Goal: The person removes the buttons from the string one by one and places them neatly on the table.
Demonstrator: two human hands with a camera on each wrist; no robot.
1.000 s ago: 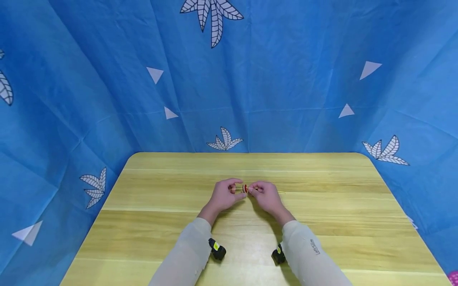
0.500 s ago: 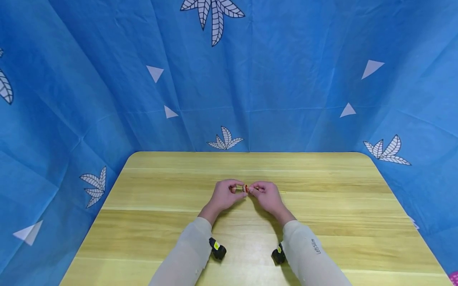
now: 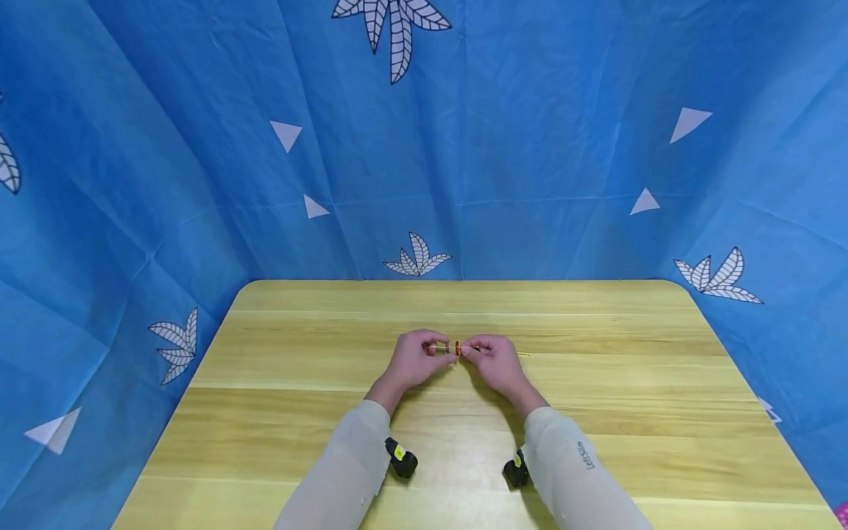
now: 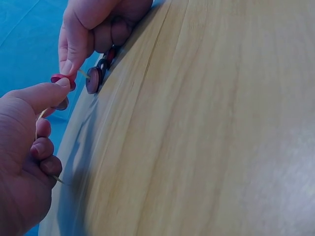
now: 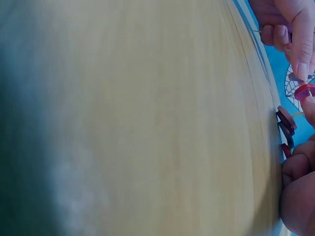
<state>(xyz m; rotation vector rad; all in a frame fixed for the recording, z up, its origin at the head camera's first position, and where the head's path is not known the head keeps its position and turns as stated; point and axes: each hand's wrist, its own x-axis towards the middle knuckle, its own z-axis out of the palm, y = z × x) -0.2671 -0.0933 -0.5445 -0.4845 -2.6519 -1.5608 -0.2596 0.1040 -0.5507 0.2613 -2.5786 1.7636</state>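
Both hands meet over the table, working on buttons on a thin yellowish string [image 4: 41, 114]. My left hand [image 3: 412, 361] holds the string, with a short end sticking out below its curled fingers; its thumb tip reaches the red button [image 4: 57, 77]. A greyish button [image 4: 63, 104] sits between its thumb and forefinger. My right hand [image 3: 492, 362] pinches the red button at its edge from the other side. Below the right hand several more buttons hang in a row, a dark brown button [image 4: 92, 80] foremost. The right palm is hidden.
A light wooden table [image 3: 265, 442] lies beneath the hands. Blue cloth [image 3: 530, 147] with leaf and triangle prints surrounds its back and sides. A strand's tail [image 3: 523, 354] shows right of the right hand. Black wrist cameras [image 3: 402, 460] sit at both cuffs.
A gap has opened between the red button and the greyish one, which were close together a second ago. Both hands have stayed nearly in place.
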